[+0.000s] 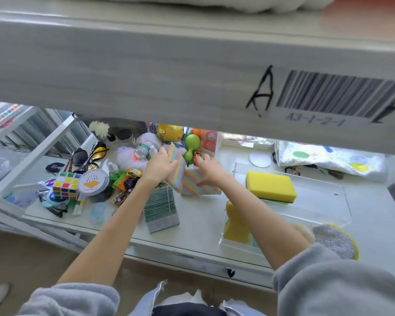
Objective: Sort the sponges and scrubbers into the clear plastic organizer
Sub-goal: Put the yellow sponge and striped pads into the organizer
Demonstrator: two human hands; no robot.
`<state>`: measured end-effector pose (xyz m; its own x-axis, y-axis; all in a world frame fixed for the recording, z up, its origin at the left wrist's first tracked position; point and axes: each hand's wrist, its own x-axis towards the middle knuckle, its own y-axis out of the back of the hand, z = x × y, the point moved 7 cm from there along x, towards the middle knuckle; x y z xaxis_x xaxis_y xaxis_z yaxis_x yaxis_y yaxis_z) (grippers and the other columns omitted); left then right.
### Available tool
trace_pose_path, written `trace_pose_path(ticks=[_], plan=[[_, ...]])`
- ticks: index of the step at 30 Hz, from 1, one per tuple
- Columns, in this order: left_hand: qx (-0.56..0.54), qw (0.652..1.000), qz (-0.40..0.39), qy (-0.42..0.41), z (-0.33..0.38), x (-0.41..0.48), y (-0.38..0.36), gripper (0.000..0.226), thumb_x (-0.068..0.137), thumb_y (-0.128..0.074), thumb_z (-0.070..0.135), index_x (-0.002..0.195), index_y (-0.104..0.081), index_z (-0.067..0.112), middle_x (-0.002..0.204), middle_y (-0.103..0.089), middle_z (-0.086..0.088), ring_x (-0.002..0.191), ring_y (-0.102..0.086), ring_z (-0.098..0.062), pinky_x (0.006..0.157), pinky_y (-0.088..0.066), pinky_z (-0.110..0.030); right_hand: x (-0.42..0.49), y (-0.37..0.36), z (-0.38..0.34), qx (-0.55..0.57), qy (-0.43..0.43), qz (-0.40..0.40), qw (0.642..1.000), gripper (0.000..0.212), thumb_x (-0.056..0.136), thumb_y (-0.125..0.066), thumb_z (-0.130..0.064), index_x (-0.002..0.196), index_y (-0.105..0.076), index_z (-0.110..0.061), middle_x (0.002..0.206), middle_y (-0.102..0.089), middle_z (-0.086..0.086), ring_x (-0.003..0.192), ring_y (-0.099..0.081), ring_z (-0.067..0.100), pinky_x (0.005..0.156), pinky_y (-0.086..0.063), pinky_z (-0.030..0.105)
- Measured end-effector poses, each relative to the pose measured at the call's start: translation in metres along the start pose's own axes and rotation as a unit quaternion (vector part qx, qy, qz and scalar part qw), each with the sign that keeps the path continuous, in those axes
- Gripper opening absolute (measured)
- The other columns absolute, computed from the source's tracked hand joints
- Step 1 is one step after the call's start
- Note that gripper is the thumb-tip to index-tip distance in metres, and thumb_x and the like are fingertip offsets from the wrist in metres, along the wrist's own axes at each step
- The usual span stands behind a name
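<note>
Presently catalogued, on a white shelf [203, 215] beneath a barcoded upper shelf edge [328, 96]:

1. Left hand [160, 165]: clasped on a rainbow-striped scrubber pad [177, 172], which stands tilted on edge.
2. Right hand [209, 168]: fingers spread and pressed on a second rainbow-striped pad [200, 184] lying flat, touching the first; not closed around it.
3. Clear plastic organizer [324, 201]: right of the hands, holding a yellow sponge [270, 185] at its far end and another yellow sponge [235, 222] upright at its near-left end.
4. Silver mesh scrubber [334, 241]: near-right corner, with yellow backing; whether inside the organizer cannot be told.
5. Green-striped pad stack [161, 207]: flat on the shelf, just near of the left hand.
6. Clutter, left: puzzle cube [65, 185], round tin [94, 182], sunglasses [87, 156].
7. Behind the hands: green gourd toy [191, 144], small toy car [197, 155].
</note>
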<state>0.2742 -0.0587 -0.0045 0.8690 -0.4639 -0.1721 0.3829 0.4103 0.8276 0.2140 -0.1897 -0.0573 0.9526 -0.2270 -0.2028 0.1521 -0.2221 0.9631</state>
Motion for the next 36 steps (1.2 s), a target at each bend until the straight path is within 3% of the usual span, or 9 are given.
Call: trace_pose_path(ticks=[4, 8, 10, 12, 14, 18, 26, 32, 36], plan=[[-0.04, 0.998, 0.049, -0.007, 0.021, -0.008, 0.024, 0.035, 0.092, -0.052, 0.018, 0.114, -0.046, -0.008, 0.101, -0.059, -0.022, 0.093, -0.056, -0.036, 0.079, -0.042, -0.041, -0.021, 0.041, -0.001, 0.091, -0.016, 0.091, 0.992, 0.038, 0.084, -0.063, -0.021, 0.111, -0.046, -0.001, 0.12, -0.05, 0.019, 0.104, -0.057, 0.038, 0.068, -0.038, 0.037], [-0.097, 0.991, 0.087, -0.034, 0.056, -0.027, 0.04, 0.017, 0.095, -0.048, 0.015, 0.1, -0.033, 0.008, 0.068, -0.037, 0.005, 0.084, -0.041, -0.019, 0.054, -0.031, -0.028, -0.054, 0.081, 0.022, 0.208, -0.05, 0.142, 0.967, 0.035, 0.08, -0.066, -0.021, 0.107, -0.051, -0.004, 0.11, -0.062, 0.015, 0.099, -0.059, 0.034, 0.077, -0.051, 0.04], [-0.12, 0.989, 0.073, -0.047, 0.079, -0.036, 0.037, 0.019, 0.096, -0.046, 0.016, 0.108, -0.034, 0.009, 0.075, -0.042, 0.002, 0.086, -0.042, -0.02, 0.058, -0.03, -0.027, -0.076, 0.096, 0.046, 0.266, -0.071, 0.153, 0.949, 0.036, 0.081, -0.068, -0.021, 0.11, -0.053, -0.005, 0.108, -0.063, 0.014, 0.096, -0.06, 0.03, 0.084, -0.052, 0.04], [-0.157, 0.986, 0.036, -0.05, 0.101, -0.04, 0.022, 0.037, 0.096, -0.045, 0.017, 0.128, -0.033, 0.002, 0.097, -0.051, -0.01, 0.095, -0.05, -0.024, 0.083, -0.043, -0.033, -0.102, 0.107, 0.076, 0.309, -0.086, 0.168, 0.932, 0.038, 0.081, -0.068, -0.018, 0.113, -0.054, -0.005, 0.102, -0.06, 0.013, 0.09, -0.057, 0.025, 0.083, -0.049, 0.036], [-0.189, 0.98, -0.018, -0.058, 0.121, -0.044, -0.002, 0.044, 0.094, -0.045, 0.018, 0.133, -0.031, 0.003, 0.11, -0.056, -0.015, 0.105, -0.056, -0.03, 0.094, -0.047, -0.042, -0.132, 0.113, 0.111, 0.327, -0.107, 0.182, 0.921, 0.037, 0.082, -0.068, -0.017, 0.114, -0.055, -0.005, 0.095, -0.056, 0.009, 0.086, -0.054, 0.021, 0.078, -0.047, 0.032], [-0.178, 0.974, -0.103, -0.096, 0.159, -0.062, -0.052, 0.042, 0.095, -0.042, 0.017, 0.134, -0.033, 0.008, 0.118, -0.057, -0.017, 0.102, -0.055, -0.028, 0.076, -0.046, -0.032, -0.184, 0.107, 0.19, 0.332, -0.167, 0.181, 0.911, 0.028, 0.082, -0.066, -0.014, 0.109, -0.06, -0.01, 0.089, -0.06, 0.01, 0.082, -0.057, 0.023, 0.059, -0.043, 0.026], [-0.13, 0.975, -0.12, -0.134, 0.197, -0.083, -0.092, 0.042, 0.094, -0.04, 0.017, 0.136, -0.038, 0.015, 0.124, -0.057, -0.024, 0.11, -0.058, -0.037, 0.093, -0.051, -0.047, -0.224, 0.098, 0.288, 0.291, -0.206, 0.121, 0.926, 0.012, 0.086, -0.062, -0.018, 0.097, -0.065, -0.022, 0.091, -0.065, 0.01, 0.08, -0.057, 0.021, 0.062, -0.043, 0.028], [-0.122, 0.974, -0.125, -0.143, 0.211, -0.088, -0.097, 0.039, 0.095, -0.041, 0.02, 0.134, -0.044, 0.021, 0.125, -0.058, -0.02, 0.105, -0.061, -0.034, 0.091, -0.053, -0.046, -0.212, 0.082, 0.277, 0.249, -0.158, 0.037, 0.955, 0.014, 0.085, -0.063, -0.02, 0.096, -0.071, -0.021, 0.086, -0.065, 0.0, 0.087, -0.059, 0.018, 0.075, -0.043, 0.028], [-0.099, 0.971, -0.143, -0.163, 0.232, -0.091, -0.107, 0.038, 0.096, -0.041, 0.02, 0.134, -0.046, 0.022, 0.114, -0.055, -0.013, 0.091, -0.055, -0.024, 0.066, -0.046, -0.03, -0.198, 0.074, 0.253, 0.229, -0.113, 0.04, 0.966, 0.024, 0.084, -0.062, -0.011, 0.104, -0.072, -0.015, 0.093, -0.063, -0.002, 0.092, -0.057, 0.014, 0.074, -0.041, 0.022]])
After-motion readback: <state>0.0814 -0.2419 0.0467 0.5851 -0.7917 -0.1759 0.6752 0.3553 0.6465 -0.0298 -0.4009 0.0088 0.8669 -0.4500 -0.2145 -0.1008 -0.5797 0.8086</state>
